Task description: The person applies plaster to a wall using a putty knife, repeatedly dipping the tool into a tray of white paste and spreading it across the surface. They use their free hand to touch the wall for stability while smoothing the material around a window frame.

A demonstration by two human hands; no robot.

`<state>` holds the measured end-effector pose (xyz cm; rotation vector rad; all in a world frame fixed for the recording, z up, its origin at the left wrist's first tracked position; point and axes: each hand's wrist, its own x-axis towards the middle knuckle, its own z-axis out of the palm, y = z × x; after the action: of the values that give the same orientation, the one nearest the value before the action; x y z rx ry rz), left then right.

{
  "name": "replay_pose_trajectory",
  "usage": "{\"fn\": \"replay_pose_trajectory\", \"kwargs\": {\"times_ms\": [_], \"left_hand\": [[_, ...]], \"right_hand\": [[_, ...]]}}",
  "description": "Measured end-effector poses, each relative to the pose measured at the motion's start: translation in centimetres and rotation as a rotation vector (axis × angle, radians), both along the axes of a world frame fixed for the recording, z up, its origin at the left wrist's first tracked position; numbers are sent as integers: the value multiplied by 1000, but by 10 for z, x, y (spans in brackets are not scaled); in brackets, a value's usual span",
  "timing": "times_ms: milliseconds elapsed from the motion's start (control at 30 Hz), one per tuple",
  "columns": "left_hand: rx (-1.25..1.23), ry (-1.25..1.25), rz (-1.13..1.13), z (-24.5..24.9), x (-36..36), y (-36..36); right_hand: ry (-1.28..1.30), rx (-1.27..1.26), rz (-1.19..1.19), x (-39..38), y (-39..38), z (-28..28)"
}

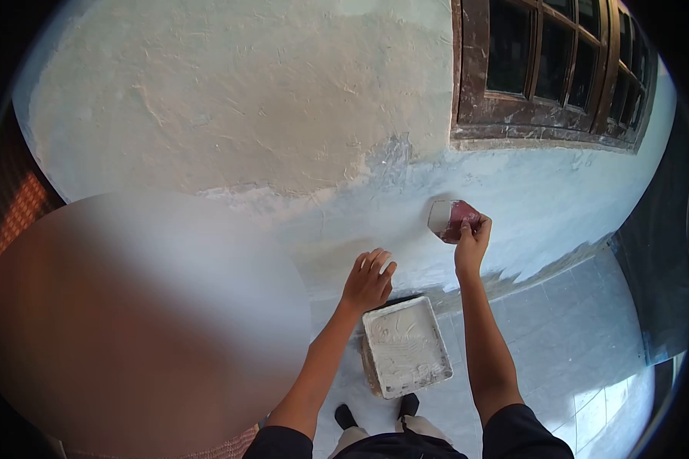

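A red putty scraper (465,217) with a pale smear across its left part is pinched in my right hand (473,239). It lies close to the white-coated wall (337,229), below the window. My left hand (369,280) is to the left and lower, in front of the wall, its fingers bent and slightly apart with nothing clearly held. Between and below my hands stands a rectangular tray (442,336) of white, creamy filler with ridged marks on its surface. Whether my left fingertips touch the wall is hard to tell.
A brown wooden window (505,111) with several panes sits at the upper right. The wall has a rough beige patch (245,92) at the upper left. Grey tiled floor (551,321) extends to the right. A large blurred area covers the lower left. My feet (346,416) are behind the tray.
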<state>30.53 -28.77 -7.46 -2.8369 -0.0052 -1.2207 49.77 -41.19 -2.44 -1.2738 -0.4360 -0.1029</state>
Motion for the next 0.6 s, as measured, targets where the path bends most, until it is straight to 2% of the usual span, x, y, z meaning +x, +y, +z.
{"fn": "replay_pose_trajectory", "kwargs": {"times_ms": [167,233,433,500,600], "left_hand": [[-177,167,48,-47,-15,-25],[-249,227,71,-67,-21,-32],[-399,440,143,-126,-45,-61],[-462,503,171,-144,-54,-71],[-519,539,165,-173,-65,-84]], "right_hand": [[86,-104,88,-15,-12,-55],[4,-246,115,-19,-16,-76],[109,-449,245,-28,-36,-149],[64,-675,329,-31,-43,-164],[18,-704,386,-38,-52,-188]]}}
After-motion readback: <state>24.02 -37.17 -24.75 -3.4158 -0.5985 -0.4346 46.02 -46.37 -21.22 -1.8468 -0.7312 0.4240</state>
